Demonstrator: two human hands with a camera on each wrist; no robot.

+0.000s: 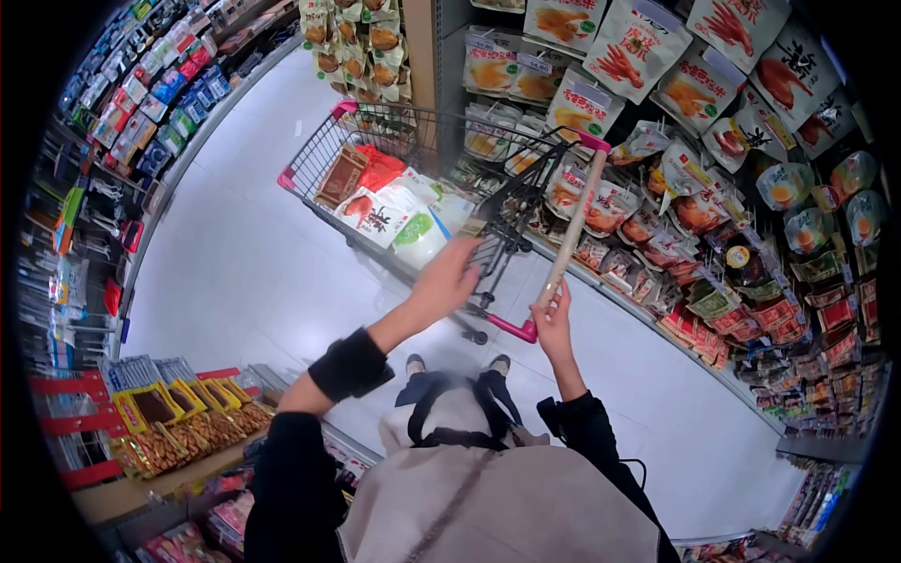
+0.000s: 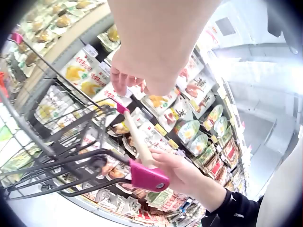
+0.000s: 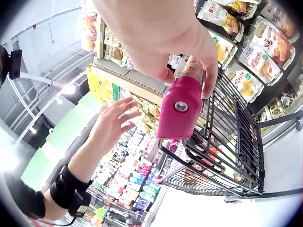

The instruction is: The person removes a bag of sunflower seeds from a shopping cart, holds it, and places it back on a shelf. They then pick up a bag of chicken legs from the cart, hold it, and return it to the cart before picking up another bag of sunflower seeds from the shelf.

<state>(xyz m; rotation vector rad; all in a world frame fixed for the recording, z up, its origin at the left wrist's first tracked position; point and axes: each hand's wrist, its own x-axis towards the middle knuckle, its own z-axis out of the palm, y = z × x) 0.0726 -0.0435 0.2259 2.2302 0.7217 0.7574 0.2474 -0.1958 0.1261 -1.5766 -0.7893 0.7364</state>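
Observation:
A wire shopping cart (image 1: 418, 120) with pink corner pieces stands in the aisle. My right hand (image 1: 554, 317) grips its pale handle bar (image 1: 574, 225) near the pink end (image 3: 179, 111), as the right wrist view shows. My left hand (image 1: 443, 281) is over the near side of the basket, fingers loosely spread with nothing held; in the right wrist view this hand (image 3: 112, 124) appears in the air. Inside the cart lie a white food pouch (image 1: 375, 211), a pack with a green patch (image 1: 418, 235), a red bag (image 1: 380, 167) and a brown box (image 1: 341, 175).
Hanging snack pouches (image 1: 638, 47) fill the shelves right of the cart. Goods line a curved shelf (image 1: 155, 103) on the left. Yellow snack packs (image 1: 164, 403) sit on a low display at lower left. White floor (image 1: 235, 244) runs between.

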